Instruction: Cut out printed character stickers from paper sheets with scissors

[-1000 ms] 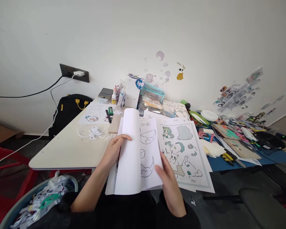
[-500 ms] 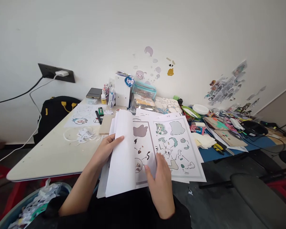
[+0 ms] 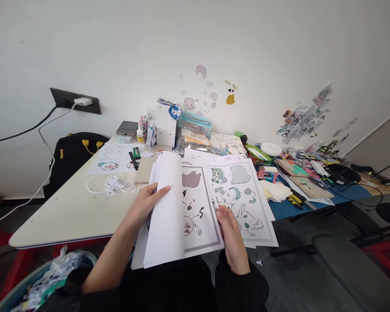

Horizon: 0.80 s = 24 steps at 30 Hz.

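Observation:
A stack of white printed sheets lies in front of me at the table's near edge. My left hand holds back a bunch of turned pages, thumb on top and fingers behind them. The page that shows has a grey blob and small brown shapes inside a grey border. My right hand pinches that page at its right edge, fingers curled. Under it to the right lies a sheet with green and grey cut-out figures.
The cream table carries paper scraps, a drawing sheet, a black pen, a phone, a white box and glue bottles. Craft clutter covers the blue table at right. A scrap bin sits lower left, a chair lower right.
A page with egg outlines was turned to the left; the grey-blob page now shows. My right hand slid from the page's middle to its right edge. The view shifted slightly.

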Tool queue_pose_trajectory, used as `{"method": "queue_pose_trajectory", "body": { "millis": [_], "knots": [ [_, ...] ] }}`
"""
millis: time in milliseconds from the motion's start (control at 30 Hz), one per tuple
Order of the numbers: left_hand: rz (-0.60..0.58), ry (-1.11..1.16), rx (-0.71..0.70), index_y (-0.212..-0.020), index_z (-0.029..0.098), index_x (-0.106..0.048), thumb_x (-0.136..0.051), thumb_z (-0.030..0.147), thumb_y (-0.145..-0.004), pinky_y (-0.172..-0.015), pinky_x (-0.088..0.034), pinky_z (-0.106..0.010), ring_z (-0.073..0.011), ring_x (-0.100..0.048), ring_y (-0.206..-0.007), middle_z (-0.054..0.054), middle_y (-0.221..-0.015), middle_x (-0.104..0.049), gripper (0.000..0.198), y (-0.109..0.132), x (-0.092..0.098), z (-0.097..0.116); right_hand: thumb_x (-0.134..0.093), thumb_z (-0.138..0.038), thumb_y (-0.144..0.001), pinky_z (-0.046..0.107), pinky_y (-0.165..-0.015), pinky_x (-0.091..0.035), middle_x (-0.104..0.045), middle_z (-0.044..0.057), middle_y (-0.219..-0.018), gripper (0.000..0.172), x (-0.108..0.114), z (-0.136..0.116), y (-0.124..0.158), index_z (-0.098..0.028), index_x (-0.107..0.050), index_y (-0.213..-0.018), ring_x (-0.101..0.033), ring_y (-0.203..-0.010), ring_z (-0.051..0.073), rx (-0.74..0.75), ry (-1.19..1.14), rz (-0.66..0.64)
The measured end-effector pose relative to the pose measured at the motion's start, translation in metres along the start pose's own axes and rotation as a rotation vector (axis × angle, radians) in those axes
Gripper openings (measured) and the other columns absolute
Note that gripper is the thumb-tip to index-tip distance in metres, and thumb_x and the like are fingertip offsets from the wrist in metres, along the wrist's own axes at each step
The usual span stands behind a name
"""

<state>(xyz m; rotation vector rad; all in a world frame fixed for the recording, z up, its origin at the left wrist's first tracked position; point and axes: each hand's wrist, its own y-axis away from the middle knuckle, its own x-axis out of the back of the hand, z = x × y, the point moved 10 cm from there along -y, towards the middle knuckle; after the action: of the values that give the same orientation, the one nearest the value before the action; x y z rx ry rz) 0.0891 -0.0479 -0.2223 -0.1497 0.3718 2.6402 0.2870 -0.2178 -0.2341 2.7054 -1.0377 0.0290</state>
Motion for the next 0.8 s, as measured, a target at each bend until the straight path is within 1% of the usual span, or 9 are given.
{"method": "queue_pose_trajectory", "body": {
  "millis": [67, 133, 200, 267, 367, 500, 667, 733, 800],
  "knots": [
    [0.002, -0.009, -0.001, -0.092, 0.016, -0.064, -0.069, 0.045, -0.074, -0.048, -0.050, -0.026, -0.0179, -0.063, -0.055, -0.006, -0.073, -0.071, 0.035, 0.001, 0.000, 0.000, -0.053, -0.055, -0.082, 0.044, -0.092, -0.047, -0.058, 0.008, -0.126, 0.051, -0.010, -0.006, 0.003, -0.025, -0.053, -0.123, -0.053, -0.117, 0.031, -0.020, -0.115, -0.102],
    [0.003, -0.019, -0.019, -0.091, 0.016, -0.064, -0.069, 0.046, -0.073, -0.048, -0.049, -0.026, -0.0177, -0.063, -0.055, -0.005, -0.074, -0.071, 0.035, 0.000, 0.001, 0.000, -0.052, -0.052, -0.085, 0.043, -0.095, -0.046, -0.058, 0.007, -0.128, 0.051, -0.035, -0.020, 0.017, -0.026, -0.050, -0.129, -0.053, -0.118, 0.029, 0.043, -0.228, -0.288],
    [0.004, -0.009, -0.061, -0.089, 0.016, -0.065, -0.070, 0.044, -0.072, -0.048, -0.048, -0.026, -0.0178, -0.062, -0.056, -0.005, -0.073, -0.070, 0.033, -0.002, 0.002, 0.000, -0.053, -0.047, -0.088, 0.042, -0.104, -0.037, -0.049, 0.003, -0.138, 0.048, -0.066, -0.037, 0.041, -0.029, -0.048, -0.131, -0.043, -0.127, 0.026, 0.191, -0.182, -0.480],
    [0.015, 0.019, -0.115, -0.087, 0.016, -0.066, -0.070, 0.042, -0.071, -0.050, -0.047, -0.026, -0.0183, -0.062, -0.057, -0.004, -0.070, -0.070, 0.030, -0.004, 0.005, 0.002, -0.057, -0.043, -0.087, 0.042, -0.112, -0.025, -0.034, -0.002, -0.148, 0.049, -0.092, -0.043, 0.064, -0.032, -0.047, -0.133, -0.025, -0.137, 0.024, 0.330, 0.040, -0.567],
    [0.057, 0.048, -0.181, -0.082, 0.018, -0.066, -0.068, 0.037, -0.071, -0.054, -0.046, -0.026, -0.0198, -0.062, -0.064, -0.002, -0.070, -0.069, 0.022, -0.007, 0.012, 0.006, -0.060, -0.040, -0.085, 0.043, -0.115, -0.014, -0.021, -0.005, -0.153, 0.058, -0.116, -0.041, 0.081, -0.029, -0.040, -0.139, -0.008, -0.141, 0.023, 0.474, 0.358, -0.514],
    [0.111, 0.072, -0.237, -0.072, 0.021, -0.067, -0.064, 0.033, -0.074, -0.064, -0.046, -0.024, -0.0198, -0.062, -0.079, -0.001, -0.076, -0.070, 0.013, -0.006, 0.021, 0.011, -0.059, -0.035, -0.085, 0.043, -0.116, -0.015, -0.018, -0.003, -0.154, 0.062, -0.130, -0.036, 0.085, -0.023, -0.036, -0.142, -0.005, -0.142, 0.023, 0.543, 0.505, -0.475],
    [0.011, 0.120, -0.176, -0.077, 0.019, -0.067, -0.070, 0.040, -0.066, -0.058, -0.048, -0.027, -0.0202, -0.064, -0.065, -0.003, -0.070, -0.070, 0.024, -0.007, 0.012, 0.005, -0.061, -0.030, -0.083, 0.044, -0.115, -0.016, -0.018, -0.004, -0.154, 0.064, -0.122, -0.034, 0.079, -0.026, -0.035, -0.142, -0.010, -0.141, 0.024, 0.553, 0.447, -0.417],
    [-0.013, 0.123, -0.137, -0.078, 0.017, -0.068, -0.074, 0.043, -0.063, -0.057, -0.049, -0.029, -0.0197, -0.063, -0.059, -0.004, -0.068, -0.070, 0.031, -0.008, 0.009, 0.001, -0.059, -0.032, -0.085, 0.042, -0.115, -0.017, -0.020, -0.003, -0.153, 0.063, -0.112, -0.033, 0.072, -0.028, -0.033, -0.142, -0.014, -0.141, 0.022, 0.511, 0.340, -0.399],
    [0.006, 0.112, -0.106, -0.077, 0.015, -0.067, -0.076, 0.044, -0.062, -0.054, -0.049, -0.029, -0.0183, -0.061, -0.055, -0.004, -0.067, -0.070, 0.034, -0.009, 0.009, -0.001, -0.056, -0.036, -0.088, 0.040, -0.113, -0.023, -0.025, -0.002, -0.152, 0.062, -0.102, -0.028, 0.061, -0.030, -0.030, -0.143, -0.022, -0.138, 0.021, 0.409, 0.180, -0.409]
  ]
}}
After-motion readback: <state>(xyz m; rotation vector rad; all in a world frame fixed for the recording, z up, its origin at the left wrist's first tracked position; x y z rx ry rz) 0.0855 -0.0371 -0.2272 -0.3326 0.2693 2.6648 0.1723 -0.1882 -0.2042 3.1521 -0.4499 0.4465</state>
